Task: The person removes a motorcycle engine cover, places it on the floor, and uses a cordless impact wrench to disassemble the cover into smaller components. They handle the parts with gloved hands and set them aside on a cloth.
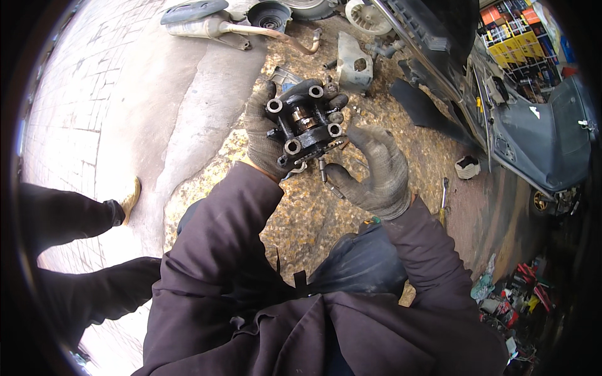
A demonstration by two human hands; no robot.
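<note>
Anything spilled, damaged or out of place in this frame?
An exhaust lies loose near the top edge, off any vehicle, and a jumbled heap looks untidy at lower right. The metal part in the left hand looks grimy; no clear spill shows.

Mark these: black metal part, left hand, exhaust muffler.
Black metal part (303,119): head view, on the shiny round piece at its centre.
Left hand (261,133): head view, on the grey glove.
Exhaust muffler (199,27): head view, on its silvery body.
</note>
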